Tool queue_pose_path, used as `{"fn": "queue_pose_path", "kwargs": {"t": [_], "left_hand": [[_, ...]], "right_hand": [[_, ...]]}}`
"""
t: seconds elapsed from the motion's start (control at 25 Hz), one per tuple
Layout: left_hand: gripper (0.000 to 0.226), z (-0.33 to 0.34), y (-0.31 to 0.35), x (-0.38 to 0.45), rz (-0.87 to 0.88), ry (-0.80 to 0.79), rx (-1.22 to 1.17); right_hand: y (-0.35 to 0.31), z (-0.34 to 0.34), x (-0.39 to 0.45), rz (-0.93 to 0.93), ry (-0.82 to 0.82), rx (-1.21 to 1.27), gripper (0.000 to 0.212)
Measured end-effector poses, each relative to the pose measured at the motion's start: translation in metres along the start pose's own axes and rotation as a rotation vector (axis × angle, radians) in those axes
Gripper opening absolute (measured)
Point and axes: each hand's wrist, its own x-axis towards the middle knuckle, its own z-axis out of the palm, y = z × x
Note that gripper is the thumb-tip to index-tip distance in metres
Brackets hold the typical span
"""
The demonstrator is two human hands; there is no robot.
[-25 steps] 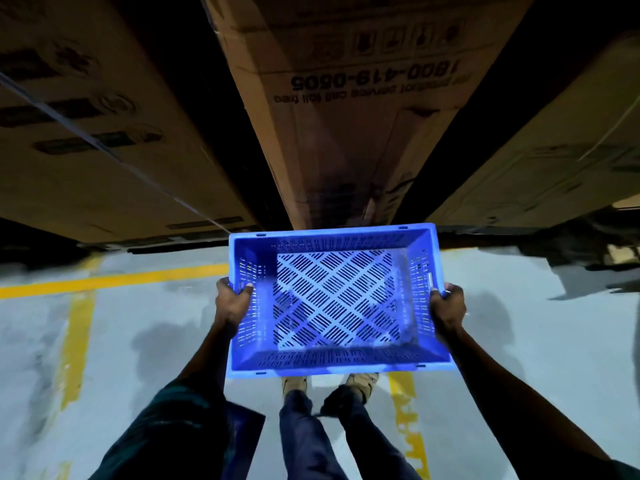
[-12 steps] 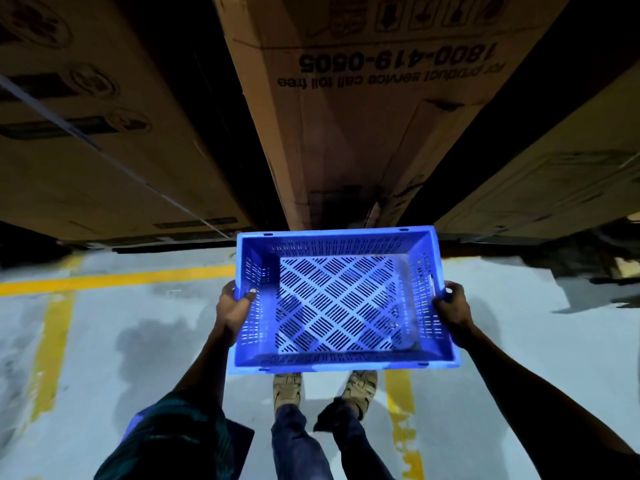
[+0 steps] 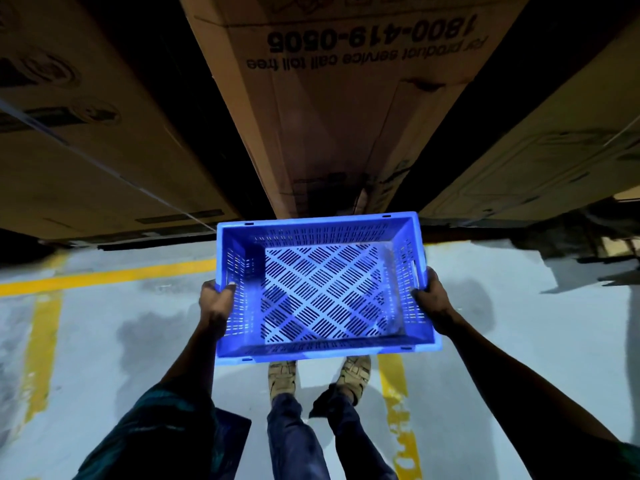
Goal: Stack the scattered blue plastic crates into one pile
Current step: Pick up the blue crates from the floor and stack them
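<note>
A blue plastic crate (image 3: 322, 292) with slotted walls and a lattice bottom is held level above the floor in front of me, open side up and with nothing inside. My left hand (image 3: 216, 306) grips its left rim, fingers curled over the edge. Gripping the right rim by the handle slot is my right hand (image 3: 431, 299). No other crate is in view.
Tall cardboard boxes (image 3: 346, 109) stand close ahead, with dark gaps between them. The grey floor (image 3: 121, 341) has yellow painted lines (image 3: 104, 275). My feet (image 3: 318, 375) are below the crate's near edge.
The crate stays in both hands. The boxes ahead have come closer and my feet have stepped forward under the crate.
</note>
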Motion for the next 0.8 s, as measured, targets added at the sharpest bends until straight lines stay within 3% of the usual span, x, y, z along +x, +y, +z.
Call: {"fn": "queue_pose_path", "kwargs": {"t": [0.24, 0.4, 0.56, 0.8], "left_hand": [[0.033, 0.000, -0.010, -0.011, 0.083, -0.110, 0.243], [0.039, -0.008, -0.008, -0.015, 0.060, -0.134, 0.385], [0.044, -0.009, -0.012, -0.021, 0.093, -0.187, 0.445], [0.039, -0.020, -0.004, -0.009, 0.165, -0.251, 0.464]], "right_hand": [[0.008, 0.000, -0.008, -0.056, -0.108, -0.335, 0.083], [0.017, 0.008, -0.015, -0.043, -0.077, -0.616, 0.076], [0.022, 0.007, -0.019, 0.096, -0.106, -0.498, 0.089], [0.021, 0.006, -0.014, 0.045, -0.117, -0.713, 0.091]]}}
